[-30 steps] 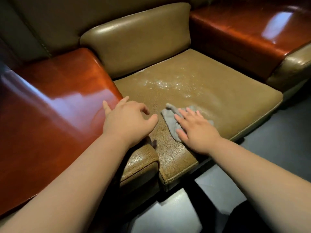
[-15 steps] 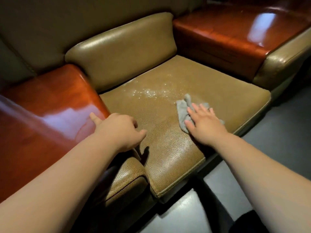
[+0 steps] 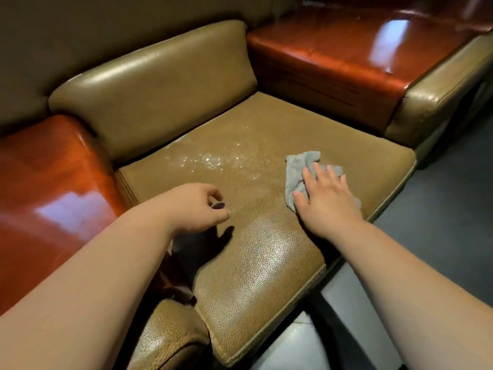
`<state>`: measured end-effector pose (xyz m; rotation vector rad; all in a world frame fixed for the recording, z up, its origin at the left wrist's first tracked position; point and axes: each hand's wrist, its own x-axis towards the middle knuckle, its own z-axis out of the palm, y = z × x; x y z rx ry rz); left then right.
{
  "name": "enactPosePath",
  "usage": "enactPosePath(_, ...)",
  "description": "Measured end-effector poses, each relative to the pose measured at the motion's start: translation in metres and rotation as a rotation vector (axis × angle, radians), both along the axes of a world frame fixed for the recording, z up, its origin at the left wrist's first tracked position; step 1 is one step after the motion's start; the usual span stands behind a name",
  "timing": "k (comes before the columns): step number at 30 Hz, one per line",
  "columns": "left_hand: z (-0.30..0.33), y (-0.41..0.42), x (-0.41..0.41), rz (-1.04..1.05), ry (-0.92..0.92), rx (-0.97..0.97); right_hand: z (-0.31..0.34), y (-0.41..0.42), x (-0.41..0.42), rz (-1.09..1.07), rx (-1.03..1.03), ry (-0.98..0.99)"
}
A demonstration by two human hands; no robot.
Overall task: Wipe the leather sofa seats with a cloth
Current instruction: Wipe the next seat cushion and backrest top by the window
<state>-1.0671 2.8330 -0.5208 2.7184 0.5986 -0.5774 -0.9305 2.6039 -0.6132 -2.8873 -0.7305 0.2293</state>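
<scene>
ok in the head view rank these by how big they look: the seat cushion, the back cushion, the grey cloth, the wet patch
1. seat cushion, clearly largest, though it also lies nearest the camera
2. back cushion
3. wet patch and grey cloth: too close to rank, since the patch's edges fade out and the right hand covers part of the cloth

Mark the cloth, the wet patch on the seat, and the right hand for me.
cloth (image 3: 298, 166), head view, bare grey folds above the fingers.
wet patch (image 3: 213, 160), head view, middle of the glistening droplets.
right hand (image 3: 329, 198), head view, back of the hand.
</scene>
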Motion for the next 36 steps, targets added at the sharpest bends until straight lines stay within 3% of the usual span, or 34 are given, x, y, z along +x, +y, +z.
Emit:
enactPosePath(6, -0.005, -0.001, -0.001, -0.024, 0.098, 0.018, 0.007, 0.043, -0.068, 0.420, 0.023, 0.032)
enactPosePath(8, -0.009, -0.002, 0.000, -0.049, 0.132, 0.032, 0.001, 0.031, -0.041, 0.353, 0.043, 0.022)
enactPosePath(13, -0.006, -0.004, 0.002, -0.072, 0.188, 0.024, -0.002, -0.007, 0.034, -0.096, 0.004, -0.017)
enactPosePath(15, -0.005, -0.004, 0.002, -0.093, 0.222, 0.019, 0.000, 0.008, 0.017, -0.049, 0.003, 0.009)
enactPosePath(19, -0.005, -0.002, 0.003, -0.096, 0.237, -0.005, 0.001, 0.039, -0.042, 0.277, 0.029, 0.030)
enactPosePath(22, -0.009, 0.000, 0.002, -0.090, 0.221, -0.011, -0.001, 0.030, -0.031, 0.364, 0.047, 0.025)
enactPosePath(27, -0.010, 0.002, 0.001, -0.092, 0.201, 0.017, -0.002, -0.015, 0.043, -0.023, 0.040, -0.028)
enactPosePath(29, -0.011, -0.002, 0.002, -0.100, 0.190, 0.080, 0.000, -0.010, 0.034, -0.070, -0.004, -0.023)
enactPosePath(34, -0.016, -0.016, 0.006, -0.177, 0.181, 0.292, 0.002, 0.028, -0.039, 0.397, 0.032, 0.025)
enactPosePath(36, -0.011, -0.021, 0.013, -0.207, 0.201, 0.371, 0.002, 0.017, -0.022, 0.405, 0.058, 0.038)
